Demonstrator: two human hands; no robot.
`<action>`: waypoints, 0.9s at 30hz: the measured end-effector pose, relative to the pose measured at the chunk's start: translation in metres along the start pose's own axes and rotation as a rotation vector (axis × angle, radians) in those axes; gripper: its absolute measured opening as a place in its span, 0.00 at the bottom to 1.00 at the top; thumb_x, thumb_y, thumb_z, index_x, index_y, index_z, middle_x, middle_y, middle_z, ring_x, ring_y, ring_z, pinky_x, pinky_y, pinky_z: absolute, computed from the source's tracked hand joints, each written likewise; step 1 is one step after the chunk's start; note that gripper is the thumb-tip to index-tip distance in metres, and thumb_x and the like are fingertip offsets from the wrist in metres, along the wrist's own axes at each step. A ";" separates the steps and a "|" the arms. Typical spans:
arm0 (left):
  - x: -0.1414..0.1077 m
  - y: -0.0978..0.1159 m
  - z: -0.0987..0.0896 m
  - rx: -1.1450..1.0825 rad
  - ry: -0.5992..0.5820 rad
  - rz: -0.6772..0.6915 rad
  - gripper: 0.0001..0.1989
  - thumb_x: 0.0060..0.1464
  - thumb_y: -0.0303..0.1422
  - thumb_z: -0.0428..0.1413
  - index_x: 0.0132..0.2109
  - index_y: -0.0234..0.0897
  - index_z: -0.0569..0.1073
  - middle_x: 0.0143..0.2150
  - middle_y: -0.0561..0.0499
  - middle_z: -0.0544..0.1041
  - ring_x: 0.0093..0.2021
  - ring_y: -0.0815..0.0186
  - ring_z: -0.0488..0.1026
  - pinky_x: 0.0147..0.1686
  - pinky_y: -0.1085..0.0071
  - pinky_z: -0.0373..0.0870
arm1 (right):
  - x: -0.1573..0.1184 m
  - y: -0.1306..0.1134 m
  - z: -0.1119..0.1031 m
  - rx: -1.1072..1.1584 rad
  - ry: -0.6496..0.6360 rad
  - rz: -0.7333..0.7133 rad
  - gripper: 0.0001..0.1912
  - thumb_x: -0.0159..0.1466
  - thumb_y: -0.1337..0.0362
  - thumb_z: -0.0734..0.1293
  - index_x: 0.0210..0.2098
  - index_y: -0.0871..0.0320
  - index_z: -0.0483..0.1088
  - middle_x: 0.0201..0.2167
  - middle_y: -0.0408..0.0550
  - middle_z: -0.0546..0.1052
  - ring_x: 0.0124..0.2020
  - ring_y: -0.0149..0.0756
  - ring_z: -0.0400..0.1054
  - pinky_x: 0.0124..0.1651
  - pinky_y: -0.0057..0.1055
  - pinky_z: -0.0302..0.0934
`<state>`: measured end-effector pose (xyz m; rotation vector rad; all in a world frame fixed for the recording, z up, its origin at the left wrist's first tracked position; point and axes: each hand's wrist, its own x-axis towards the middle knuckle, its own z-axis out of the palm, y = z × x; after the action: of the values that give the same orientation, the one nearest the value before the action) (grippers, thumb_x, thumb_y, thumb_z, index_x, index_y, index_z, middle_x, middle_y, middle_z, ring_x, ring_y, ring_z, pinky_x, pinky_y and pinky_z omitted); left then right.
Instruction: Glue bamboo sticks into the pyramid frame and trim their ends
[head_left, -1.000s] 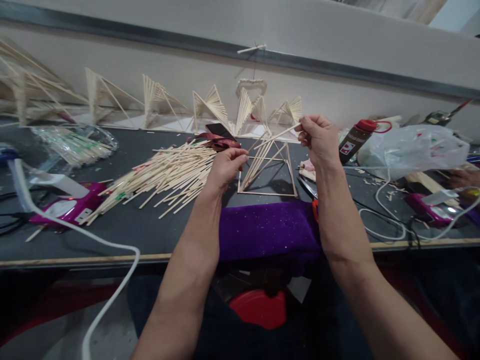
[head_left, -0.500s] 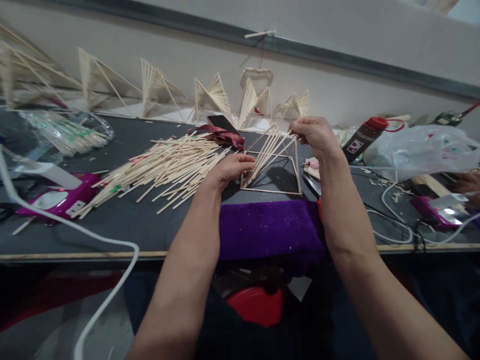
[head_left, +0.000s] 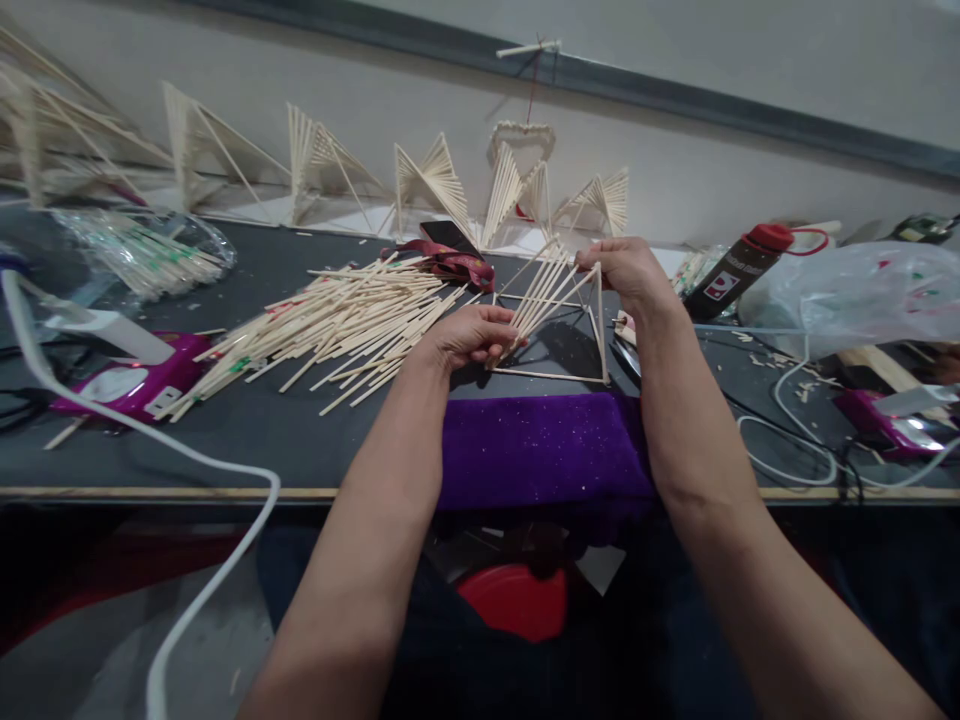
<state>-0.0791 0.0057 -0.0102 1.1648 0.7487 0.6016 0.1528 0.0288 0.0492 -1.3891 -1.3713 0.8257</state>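
Note:
A small frame of thin wooden sticks (head_left: 551, 376) stands on the dark tabletop, with a fan of slanted sticks (head_left: 546, 290) across one side. My left hand (head_left: 480, 335) is closed at the lower left of the fan, thumb and fingers pinching a wooden stick near its bottom end. At the frame's upper right, my right hand (head_left: 621, 268) pinches the top end of a stick between thumb and fingertips. The exact contact points are partly hidden by the fingers. Left of the frame lies a loose pile of wooden sticks (head_left: 352, 320).
A purple cloth (head_left: 544, 450) covers the front edge. Several finished twisted stick models (head_left: 431, 185) line the wall. A dark bottle with red cap (head_left: 739, 270), plastic bag (head_left: 877, 295), magenta device (head_left: 135, 380) and white cable (head_left: 225, 465) surround the work. Another person's hand (head_left: 946, 360) shows far right.
My left hand has come in closer onto the lower ends of the fanned sticks, its fingers curling around them. My right hand stays at the top corner. The view has shifted slightly.

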 end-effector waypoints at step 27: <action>0.002 0.000 0.004 0.014 0.022 -0.025 0.07 0.44 0.22 0.61 0.33 0.30 0.73 0.25 0.49 0.75 0.14 0.78 0.63 0.09 0.80 0.41 | -0.002 0.002 0.002 0.043 -0.019 0.016 0.06 0.50 0.65 0.70 0.23 0.63 0.74 0.17 0.43 0.73 0.17 0.23 0.60 0.22 0.24 0.52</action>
<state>-0.0750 0.0052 -0.0099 1.1625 0.7858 0.5899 0.1515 0.0272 0.0464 -1.3640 -1.3512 0.8755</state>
